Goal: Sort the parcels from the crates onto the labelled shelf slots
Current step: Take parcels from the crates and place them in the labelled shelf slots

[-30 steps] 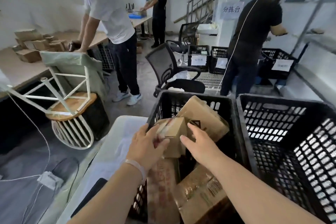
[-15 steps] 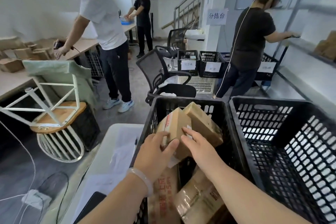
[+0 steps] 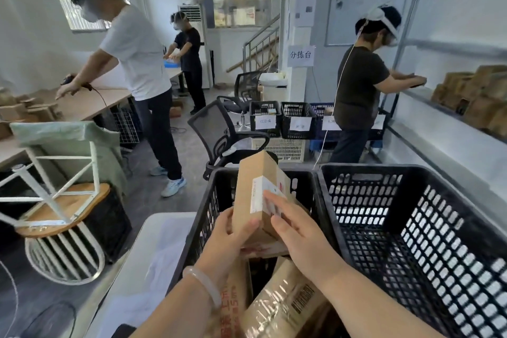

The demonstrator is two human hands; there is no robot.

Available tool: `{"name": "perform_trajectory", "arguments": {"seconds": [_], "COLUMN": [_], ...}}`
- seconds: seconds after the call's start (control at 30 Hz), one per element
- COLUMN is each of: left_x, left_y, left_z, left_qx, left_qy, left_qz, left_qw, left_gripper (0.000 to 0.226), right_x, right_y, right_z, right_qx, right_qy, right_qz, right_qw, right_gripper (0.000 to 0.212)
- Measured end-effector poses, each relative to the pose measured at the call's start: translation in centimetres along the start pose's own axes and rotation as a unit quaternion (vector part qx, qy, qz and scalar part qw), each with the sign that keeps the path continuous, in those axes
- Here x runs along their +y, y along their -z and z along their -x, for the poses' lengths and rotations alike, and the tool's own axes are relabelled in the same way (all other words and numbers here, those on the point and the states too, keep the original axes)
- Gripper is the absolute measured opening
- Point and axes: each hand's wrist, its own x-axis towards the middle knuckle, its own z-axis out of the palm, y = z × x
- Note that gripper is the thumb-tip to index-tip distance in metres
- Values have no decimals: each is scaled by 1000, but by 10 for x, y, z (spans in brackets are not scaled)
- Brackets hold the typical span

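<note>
Figure: a parcel raised for reading. A cardboard parcel (image 3: 248,186) is held on end over the left crate (image 3: 210,211), toward its far wall and clear of the parcels beneath.

The left grip (image 3: 231,239) is closed round the parcel's lower end, with the thumb laid on the front face and the fingers wrapped behind. The weight is judged to be carried here.

The right grip (image 3: 300,233) is laid flat against the right-hand face with its fingers straight, and one fingertip touches the white label (image 3: 259,196). It appears to steady the parcel rather than clamp it. The labelled corner is turned toward the viewer, probably so that the destination can be read before a slot is chosen.

A taped parcel (image 3: 285,302) with a barcode lies at the near end of the same crate, so sorting is judged unfinished. The right crate (image 3: 411,228) stands just beside the left one, and their walls touch.

The shelf (image 3: 428,110) runs along the right wall, well apart from the held parcel, and a carry to it is therefore expected.
</note>
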Motion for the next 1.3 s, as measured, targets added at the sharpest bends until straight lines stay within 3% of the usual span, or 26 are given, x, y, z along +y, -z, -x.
{"name": "perform_trajectory", "arguments": {"seconds": [0.1,0.17,0.27,0.33,0.4,0.6,0.73,0.87,0.97,1.07,1.17,1.23,1.3], "left_x": [-7,-10,-12,-15,-16,-1,-1,-6,-13,-18,-10,4,21], "left_y": [-5,-11,-24,-32,-39,-50,-59,-81,-99,-107,-96,-88,-86], "left_z": [0,0,0,0,0,-3,-5,-2,-1,-2,-11,-17,-20], "left_qx": [-26,-48,-98,-123,-141,-129,-91,-75,-73,-52,45,100,88], "left_qy": [19,28,24,25,33,2,-9,9,19,16,-1,-34,-97], "left_qz": [80,142,223,251,250,95,67,199,228,178,38,-52,-157], "left_qw": [996,988,970,960,958,987,993,977,971,983,998,993,979], "left_gripper": [100,99,81,71,64,70,81,73,73,86,115,127,125], "right_x": [4,10,17,21,24,18,17,24,32,36,30,21,8], "right_y": [17,31,47,53,57,81,88,96,97,101,116,127,136], "right_z": [3,4,8,12,15,28,34,33,32,31,32,33,34], "right_qx": [83,133,117,86,78,113,118,154,147,178,208,214,201], "right_qy": [-20,-58,-178,-219,-208,-156,-124,-166,-203,-195,-157,-137,-123], "right_qz": [2,28,-76,-152,-173,-57,0,-89,-160,-151,-95,-63,-26], "right_qw": [996,989,974,960,960,980,985,970,955,953,961,965,971], "right_gripper": [41,53,79,65,44,44,72,111,128,129,113,99,93]}}
